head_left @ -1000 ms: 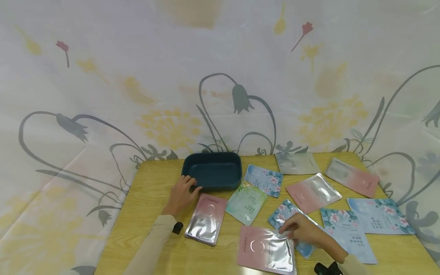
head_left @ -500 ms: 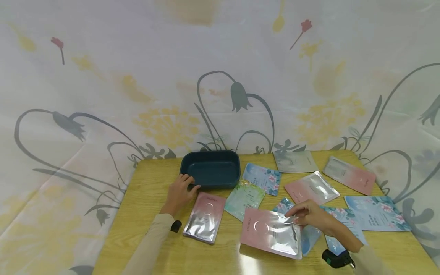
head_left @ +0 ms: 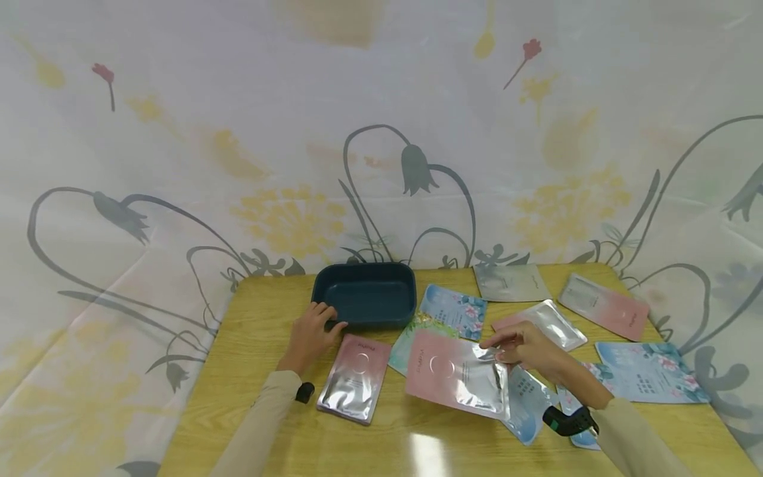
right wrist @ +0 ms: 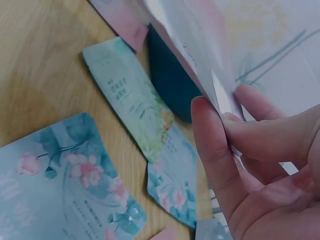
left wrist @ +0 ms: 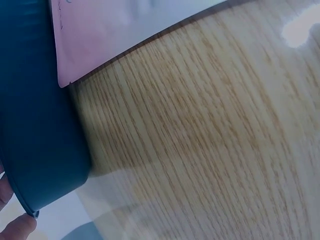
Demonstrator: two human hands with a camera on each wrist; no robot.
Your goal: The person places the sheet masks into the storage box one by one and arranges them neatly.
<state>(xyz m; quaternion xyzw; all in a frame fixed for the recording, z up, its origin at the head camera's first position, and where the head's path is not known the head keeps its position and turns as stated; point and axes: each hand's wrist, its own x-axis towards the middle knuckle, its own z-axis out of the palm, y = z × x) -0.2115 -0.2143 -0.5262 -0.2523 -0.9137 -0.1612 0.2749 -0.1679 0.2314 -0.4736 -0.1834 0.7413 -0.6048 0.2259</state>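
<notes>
The right hand (head_left: 530,351) pinches the silver end of a pink-and-silver foil sachet (head_left: 441,368) above the wooden table (head_left: 334,454). To its left, a second pink-and-silver pouch (head_left: 356,379) lies flat. Just beyond, a green sachet (head_left: 402,351) lies partly hidden, and the left hand (head_left: 311,336) grips the near-left corner of a dark teal tray (head_left: 366,298). A grey sachet (head_left: 512,283) lies near the table's far edge.

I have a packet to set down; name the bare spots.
Free: the table left of the tray and left sleeve; and the near strip between the lying pink packet and the right sleeve, short of the pink packet in the right hand. Crowded: right of the tray, where the green packet, blue floral packets and others lie close.
</notes>
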